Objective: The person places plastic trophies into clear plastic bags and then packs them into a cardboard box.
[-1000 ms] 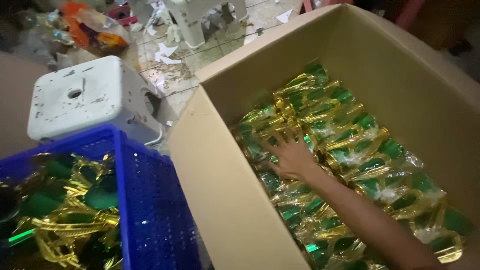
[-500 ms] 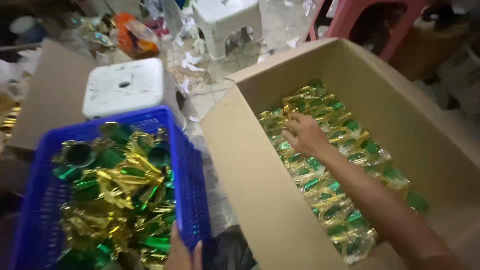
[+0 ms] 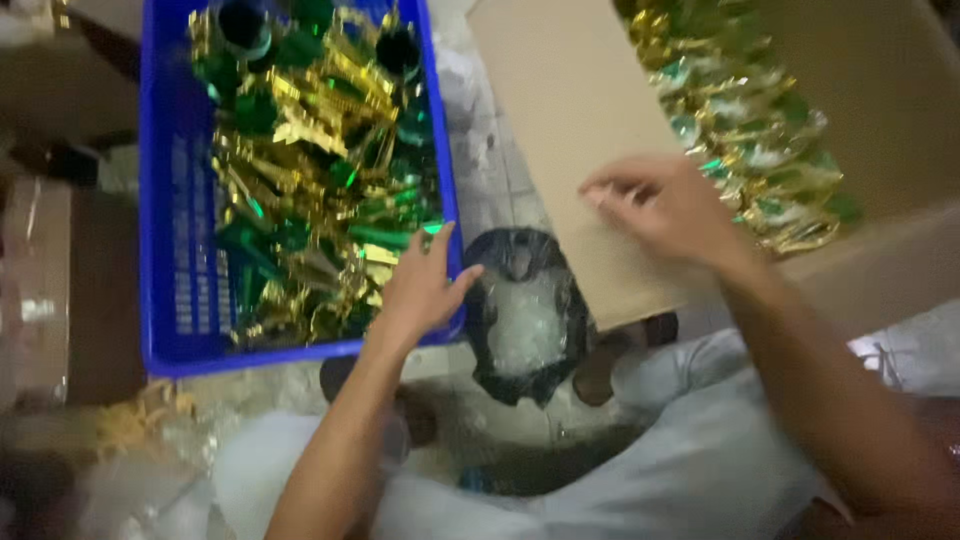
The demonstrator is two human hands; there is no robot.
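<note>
I log the cardboard box at two o'clock, its floor part-covered with bagged gold-and-green pieces; bare wall shows above them, so I judge filling unfinished. At ten o'clock the blue crate holds a full heap of loose gold-and-green pieces, work outstanding. My right hand hovers over the box wall, fingers curled; whether it pinches anything I cannot tell. My left hand rests spread on the crate's near corner, empty.
</note>
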